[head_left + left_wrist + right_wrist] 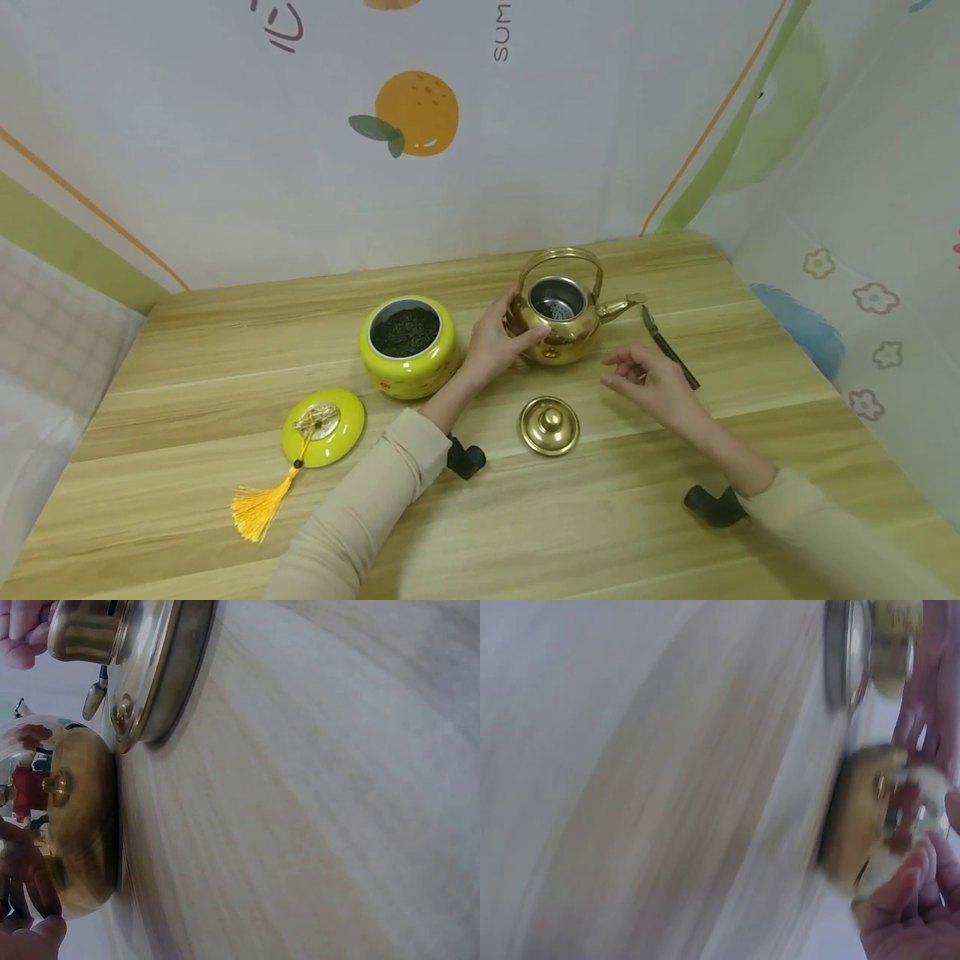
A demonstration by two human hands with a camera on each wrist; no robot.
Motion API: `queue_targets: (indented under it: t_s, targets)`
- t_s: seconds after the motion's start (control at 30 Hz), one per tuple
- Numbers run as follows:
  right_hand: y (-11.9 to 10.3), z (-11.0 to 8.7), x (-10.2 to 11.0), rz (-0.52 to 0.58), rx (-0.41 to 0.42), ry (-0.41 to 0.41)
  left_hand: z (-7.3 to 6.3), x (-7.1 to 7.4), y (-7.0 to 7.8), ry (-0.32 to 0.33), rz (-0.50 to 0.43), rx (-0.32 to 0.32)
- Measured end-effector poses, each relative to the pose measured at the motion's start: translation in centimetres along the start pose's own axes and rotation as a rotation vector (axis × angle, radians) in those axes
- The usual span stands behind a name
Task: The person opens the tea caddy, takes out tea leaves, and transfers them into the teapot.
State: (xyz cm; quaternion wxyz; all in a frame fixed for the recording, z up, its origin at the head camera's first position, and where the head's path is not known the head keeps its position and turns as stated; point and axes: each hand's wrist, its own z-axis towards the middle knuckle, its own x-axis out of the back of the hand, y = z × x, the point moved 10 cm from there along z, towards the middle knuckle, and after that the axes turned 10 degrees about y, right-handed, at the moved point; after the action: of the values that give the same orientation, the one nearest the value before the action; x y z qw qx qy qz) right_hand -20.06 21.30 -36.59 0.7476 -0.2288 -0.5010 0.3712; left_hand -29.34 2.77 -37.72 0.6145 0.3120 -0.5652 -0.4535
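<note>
A gold teapot (570, 335) with a raised hoop handle stands upright on the table, its mouth uncovered and a perforated metal strainer (557, 309) inside. My left hand (497, 340) holds the pot's left side, thumb across the front; its other fingers are partly hidden behind the body. To the right of the pot my right hand (651, 382) hovers with loosely bent fingers and nothing in them. Below the pot lies its gold lid (550, 427), knob up. A slim dark-handled scoop (672, 357) rests beyond the right hand, near the spout.
Left of the pot stands a yellow jar (411, 381) of dark tea leaves (406, 332). Its yellow lid (343, 440), with an orange tassel (258, 508), lies on the wooden table (600, 542). Black wrist-camera parts (716, 507) show by both sleeves. A printed curtain (525, 167) hangs behind.
</note>
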Motion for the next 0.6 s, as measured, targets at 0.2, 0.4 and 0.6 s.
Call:
queue_targets:
  t_s: [0.2,0.4,0.6]
  targets:
    - [-2.6,-0.8,-4.2,0.109,0.064,-0.226,0.0,0.1,0.1,0.005,-0.014,-0.017]
    - [-3.2,-1.5,-6.8,0.141,0.054,-0.379,0.0,0.0,0.0,-0.003,-0.013,-0.014]
    - [-3.1,-1.8,-7.7,0.156,0.01,-0.423,0.0,0.1,0.1,0.009,-0.005,-0.019]
